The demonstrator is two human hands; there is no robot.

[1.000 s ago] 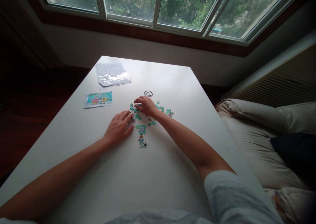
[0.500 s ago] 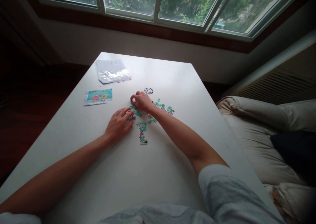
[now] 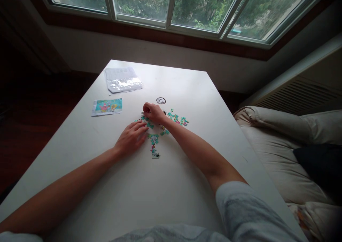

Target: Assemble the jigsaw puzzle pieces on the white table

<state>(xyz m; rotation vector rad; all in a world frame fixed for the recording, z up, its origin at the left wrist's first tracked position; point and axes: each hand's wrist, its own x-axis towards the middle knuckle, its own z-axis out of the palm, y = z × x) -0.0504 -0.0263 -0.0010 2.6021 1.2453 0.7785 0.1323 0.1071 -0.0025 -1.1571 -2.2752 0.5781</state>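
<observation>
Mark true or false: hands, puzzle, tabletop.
1. The bare left hand is at the left side of the loose, mostly teal jigsaw pieces. True.
2. The narrow multicoloured joined strip lies beyond the loose pieces. False: the strip lies on their near side.
3. The rectangular colourful paper picture lies right of the loose pieces. False: the picture lies left.
4. The transparent plastic sleeve rests on the white table. True.
5. The round dark-rimmed disc lies beyond the bare right hand. True.

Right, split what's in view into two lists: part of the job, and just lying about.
Part of the job:
- loose pieces
- joined pieces
- picture, likely for reference

Lying about, apparently:
- plastic sleeve
- round item
- dark cushion
</observation>
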